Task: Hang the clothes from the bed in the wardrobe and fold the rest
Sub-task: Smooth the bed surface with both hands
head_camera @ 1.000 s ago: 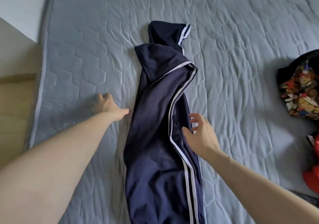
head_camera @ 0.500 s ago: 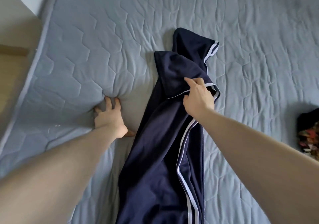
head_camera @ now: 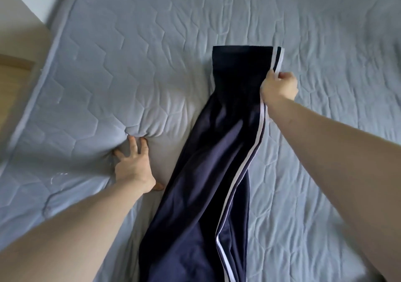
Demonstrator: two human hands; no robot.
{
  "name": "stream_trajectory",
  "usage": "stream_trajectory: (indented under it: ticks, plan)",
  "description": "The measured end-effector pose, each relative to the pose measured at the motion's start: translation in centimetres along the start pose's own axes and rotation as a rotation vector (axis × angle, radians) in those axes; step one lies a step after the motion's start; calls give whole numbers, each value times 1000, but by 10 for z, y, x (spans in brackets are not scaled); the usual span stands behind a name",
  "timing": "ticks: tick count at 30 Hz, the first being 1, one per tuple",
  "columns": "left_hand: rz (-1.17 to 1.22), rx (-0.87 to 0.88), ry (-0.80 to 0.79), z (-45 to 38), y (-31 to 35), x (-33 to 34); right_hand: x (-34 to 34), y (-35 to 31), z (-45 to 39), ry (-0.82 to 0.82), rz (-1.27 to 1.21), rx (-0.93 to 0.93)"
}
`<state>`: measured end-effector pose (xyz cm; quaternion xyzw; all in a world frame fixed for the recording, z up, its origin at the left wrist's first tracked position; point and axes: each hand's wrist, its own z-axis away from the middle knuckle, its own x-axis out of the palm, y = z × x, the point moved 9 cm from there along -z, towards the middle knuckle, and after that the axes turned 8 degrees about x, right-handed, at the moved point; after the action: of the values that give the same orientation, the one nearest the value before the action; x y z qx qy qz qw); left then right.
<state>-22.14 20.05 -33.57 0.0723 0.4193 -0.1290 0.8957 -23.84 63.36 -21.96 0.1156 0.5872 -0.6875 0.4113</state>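
Navy track trousers (head_camera: 208, 173) with white side stripes lie lengthwise down the middle of the grey-blue quilted bed (head_camera: 130, 53). Their far leg end is spread flat and square. My right hand (head_camera: 280, 86) pinches the striped right edge near that far end. My left hand (head_camera: 134, 164) presses flat into the mattress just left of the trousers, with its fingers spread and the quilt dented around them. The near part of the trousers runs out of view at the bottom.
The bed's left edge (head_camera: 28, 112) runs diagonally, with a beige wooden floor (head_camera: 13, 86) and a white wall beyond it. Bare quilt stretches to the right of the trousers and beyond their far end.
My right hand took hold of the folded-over leg end and pulled it away from me, so the leg now lies straight and flat. The left hand stayed pressed on the mattress.
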Motion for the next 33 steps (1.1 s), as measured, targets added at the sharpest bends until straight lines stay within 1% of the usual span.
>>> stream_trajectory:
  ticks: [2, 4, 6, 11, 13, 16, 18, 23, 27, 31, 33]
  plan:
    - [-8, 8, 10, 0, 1, -2, 13, 15, -9, -89, 152, 83]
    - [-9, 7, 15, -1, 0, -3, 28, 29, -5, -167, 215, 142]
    - [-9, 5, 18, -1, 0, -2, 41, 44, 5, -214, 147, 199]
    - [-9, -4, 17, -5, 1, 0, 54, 56, 8, -260, -119, 336]
    - [-11, -11, 18, -6, 0, 1, 58, 56, 8, -323, -181, 393]
    - [-2, -13, 18, -7, -2, 1, 62, 50, 16, -401, -218, 414]
    - [12, -13, 19, -7, -2, 1, 63, 45, 24, -437, -245, 404]
    - [2, -52, 12, -11, 0, -2, 64, 22, 38, -517, -385, 299]
    - [15, -59, 25, -15, -1, -2, 59, 14, 63, -626, -373, 288]
    - [38, -49, 46, -14, -4, -1, 26, 18, 92, -579, -352, 140]
    - [78, -30, 60, -12, -6, 0, 9, 23, 114, -595, -325, 66]
